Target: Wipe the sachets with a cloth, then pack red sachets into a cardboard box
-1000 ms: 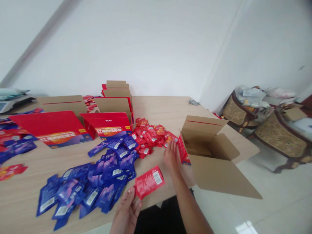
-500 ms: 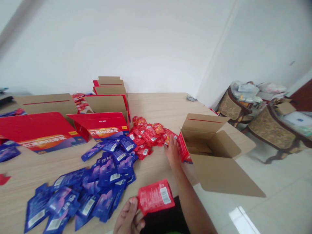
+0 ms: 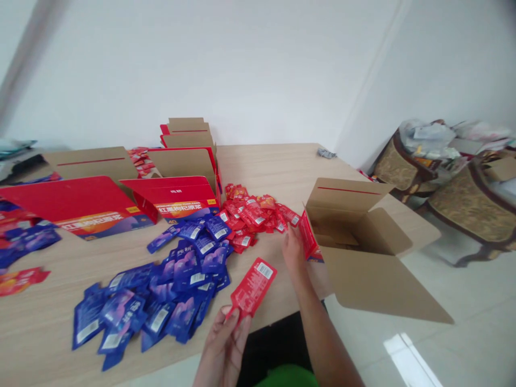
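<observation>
**Head view: red sachet pinched, carton flap touched**

Seen from the head camera: left hand (image 3: 226, 344) low at the table edge, fingertips closed on the bottom corner of one red sachet (image 3: 253, 286), held up tilted above the wooden table (image 3: 262, 166). Right hand (image 3: 293, 251) stretched forward, fingers resting against the red-printed side flap of the open carton (image 3: 355, 236); whether gripping that flap or merely touching it, cannot tell. Carton interior showing bare brown board, front flap hanging down past the table edge.

Judged as the stage of feeding sachets one at a time toward the carton. Next move calls for carrying the sachet rightward over the flap, past the right forearm, which lies directly across that path.

Around: a heap of red sachets (image 3: 253, 215) just beyond the right hand, a spread of blue sachets (image 3: 161, 295) to the left, red display boxes (image 3: 173, 201) behind them, folded brown cartons (image 3: 189, 134) by the wall, cluttered chairs (image 3: 455, 193) on the right.
</observation>
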Demonstrator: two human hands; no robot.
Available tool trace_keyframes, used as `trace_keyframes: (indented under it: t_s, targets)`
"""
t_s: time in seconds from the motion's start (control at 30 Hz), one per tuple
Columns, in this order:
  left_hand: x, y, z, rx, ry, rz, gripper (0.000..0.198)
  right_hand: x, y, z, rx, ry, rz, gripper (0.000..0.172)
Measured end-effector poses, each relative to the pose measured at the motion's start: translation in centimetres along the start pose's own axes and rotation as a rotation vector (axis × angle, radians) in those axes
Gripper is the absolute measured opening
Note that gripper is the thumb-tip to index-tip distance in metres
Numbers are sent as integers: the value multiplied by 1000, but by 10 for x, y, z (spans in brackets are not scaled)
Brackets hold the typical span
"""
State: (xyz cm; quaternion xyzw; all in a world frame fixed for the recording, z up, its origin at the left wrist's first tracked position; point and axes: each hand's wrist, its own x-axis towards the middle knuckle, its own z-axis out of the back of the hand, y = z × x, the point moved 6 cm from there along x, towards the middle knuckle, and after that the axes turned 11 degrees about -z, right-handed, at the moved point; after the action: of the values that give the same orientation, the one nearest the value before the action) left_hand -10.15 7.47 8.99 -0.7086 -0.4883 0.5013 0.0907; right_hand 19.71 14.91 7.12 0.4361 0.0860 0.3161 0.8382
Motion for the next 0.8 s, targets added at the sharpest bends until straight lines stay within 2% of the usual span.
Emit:
trace_keyframes:
  t_s: [0.2, 0.33, 0.5, 0.57, 0.67, 0.8]
  targets:
    - [-3, 16, -1, -86, 54, 6, 23, -32, 4, 16, 319, 132, -122, 46]
    - [-6, 21, -9, -122, 97, 22, 19, -68, 2, 25, 566, 239, -225, 53]
    - [-3, 25, -15, -163, 37, -13, 22, -126, -19, 32, 1128, 393, -639, 40]
    - [0, 28, -17, -170, 20, -46, 22, -144, -22, 39, 1247, 418, -741, 32]
    - [4, 33, -25, -173, 80, -102, 19, -161, -11, 51, 1283, 484, -768, 25]
    - [1, 39, -40, -162, 253, -169, 24, -164, 19, 63, 1207, 684, -647, 26]
